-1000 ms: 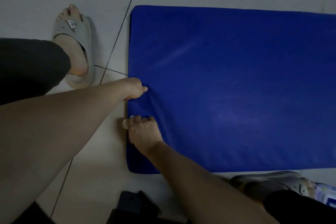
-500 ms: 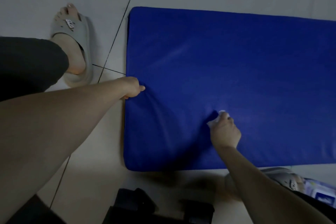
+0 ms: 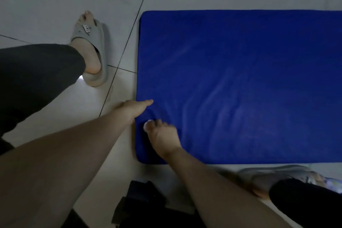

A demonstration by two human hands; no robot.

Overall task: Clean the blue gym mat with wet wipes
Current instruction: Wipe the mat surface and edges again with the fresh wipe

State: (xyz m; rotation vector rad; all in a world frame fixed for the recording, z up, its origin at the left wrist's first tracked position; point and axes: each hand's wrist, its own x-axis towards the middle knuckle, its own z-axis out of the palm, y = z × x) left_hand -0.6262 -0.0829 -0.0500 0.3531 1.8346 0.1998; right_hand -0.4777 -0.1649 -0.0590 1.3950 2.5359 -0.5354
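The blue gym mat (image 3: 249,72) lies flat on the pale tiled floor, its left end in front of me. My left hand (image 3: 134,108) grips the mat's left edge, the thumb lying on top of the blue cover. My right hand (image 3: 162,135) presses a white wet wipe (image 3: 147,125) onto the mat near its front left corner; only a small bit of the wipe shows beyond my fingers. The cover is wrinkled around both hands.
My left foot in a grey slide sandal (image 3: 92,50) stands on the floor left of the mat. My right foot in a grey sandal (image 3: 273,176) sits by the mat's front edge. Dark objects (image 3: 144,203) lie on the floor below my arms. A light packet (image 3: 333,183) shows at the right edge.
My right hand has swept the wipe left across the mat, from its front middle back to the front left corner. My left hand has kept its hold on the left edge.
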